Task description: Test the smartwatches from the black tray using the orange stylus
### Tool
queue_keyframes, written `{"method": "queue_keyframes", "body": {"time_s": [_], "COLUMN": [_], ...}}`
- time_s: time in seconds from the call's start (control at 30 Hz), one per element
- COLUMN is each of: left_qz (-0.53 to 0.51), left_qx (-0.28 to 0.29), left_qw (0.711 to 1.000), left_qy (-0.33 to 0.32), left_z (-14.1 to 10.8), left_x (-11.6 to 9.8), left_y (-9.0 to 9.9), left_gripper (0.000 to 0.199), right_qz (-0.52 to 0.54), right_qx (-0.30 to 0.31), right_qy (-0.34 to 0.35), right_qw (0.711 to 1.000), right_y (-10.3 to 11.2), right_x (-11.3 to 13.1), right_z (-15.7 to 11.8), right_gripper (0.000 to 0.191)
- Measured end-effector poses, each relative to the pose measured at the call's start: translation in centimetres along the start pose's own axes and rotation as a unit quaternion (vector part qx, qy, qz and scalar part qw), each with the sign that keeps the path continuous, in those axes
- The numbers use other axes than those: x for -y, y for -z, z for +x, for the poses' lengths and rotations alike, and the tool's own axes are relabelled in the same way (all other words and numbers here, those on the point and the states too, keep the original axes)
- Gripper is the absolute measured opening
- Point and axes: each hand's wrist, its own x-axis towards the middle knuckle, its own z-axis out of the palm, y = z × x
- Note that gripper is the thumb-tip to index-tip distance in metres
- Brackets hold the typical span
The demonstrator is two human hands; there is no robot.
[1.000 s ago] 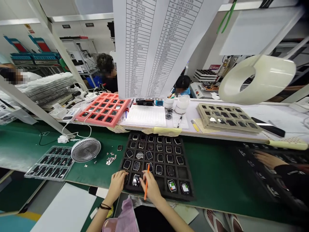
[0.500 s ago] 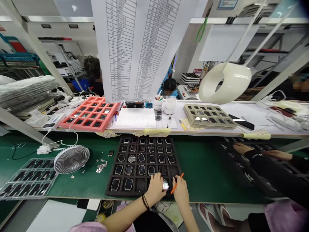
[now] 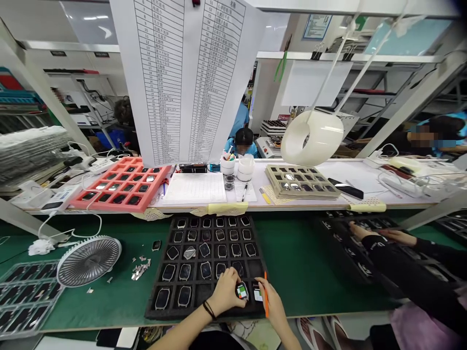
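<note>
My left hand is closed round the side of a smartwatch case whose screen is lit in green and white. My right hand grips a slim orange stick-like tool, held nearly upright. Just left of those fingers a second watch face shows a lit, pale screen; whether the fingers hold it or only touch it is unclear. Both hands are over the near right part of a black foam tray, where watch cases such as this one sit in square pockets.
On the green bench stand a grey fan, small scraps and a clear tray. A shelf carries a red tray and a beige tray. A hanging paper list and tape roll overhang. A co-worker's sleeve is at right.
The watch in my left hand now shows a lit screen, where it had a bright glare. A second lit watch face has appeared by my right hand, and the orange tool is more upright.
</note>
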Motion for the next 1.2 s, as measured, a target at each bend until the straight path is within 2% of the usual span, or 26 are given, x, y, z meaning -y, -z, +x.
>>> {"method": "queue_keyframes", "body": {"time_s": [0.1, 0.2, 0.23, 0.3, 0.37, 0.43, 0.53, 0.67, 0.8, 0.93, 1.2], "left_qz": [-0.111, -0.222, -0.282, -0.421, -0.495, -0.490, -0.466, -0.465, -0.455, -0.445, -0.459], "left_qx": [0.005, 0.026, 0.029, 0.020, -0.009, -0.034, -0.041, -0.060, -0.088, -0.107, -0.086], "left_qw": [0.994, 0.975, 0.959, 0.907, 0.868, 0.870, 0.883, 0.882, 0.885, 0.888, 0.881], "left_qy": [-0.003, -0.015, -0.020, -0.028, -0.036, -0.040, -0.031, -0.039, -0.040, -0.043, -0.071], "left_z": [0.1, 0.7, 0.9, 1.1, 1.1, 1.0, 0.8, 0.8, 0.5, -0.3, -1.3], "left_x": [0.1, -0.7, -1.2, -2.3, -3.4, -4.3, -5.0, -5.5, -6.0, -6.6, -7.7], "left_y": [1.4, 3.1, 3.8, 5.3, 6.8, 8.2, 9.7, 11.2, 12.6, 13.6, 14.4], "left_gripper": [0.036, 0.036, 0.039, 0.050, 0.057, 0.059, 0.060, 0.049, 0.044, 0.047, 0.046], "right_qz": [0.112, 0.245, 0.289, 0.362, 0.408, 0.427, 0.414, 0.380, 0.364, 0.365, 0.324], "right_qx": [-0.018, -0.039, -0.039, -0.028, 0.003, 0.034, 0.066, 0.097, 0.105, 0.115, 0.137], "right_qy": [-0.078, -0.142, -0.143, -0.129, -0.111, -0.091, -0.072, -0.074, -0.078, -0.065, -0.035], "right_qw": [0.990, 0.958, 0.946, 0.923, 0.906, 0.899, 0.905, 0.917, 0.922, 0.922, 0.935], "right_y": [0.8, 1.7, 2.1, 2.6, 3.0, 3.2, 3.4, 3.1, 2.2, 2.0, 3.9], "right_x": [1.4, 4.2, 5.4, 7.8, 10.0, 11.6, 13.1, 14.0, 14.7, 16.0, 18.9], "right_z": [0.5, 1.4, 1.7, 2.4, 3.1, 3.9, 5.1, 6.6, 7.8, 7.8, 6.8], "right_gripper": [0.051, 0.053, 0.050, 0.043, 0.036, 0.033, 0.042, 0.046, 0.040, 0.034, 0.038]}}
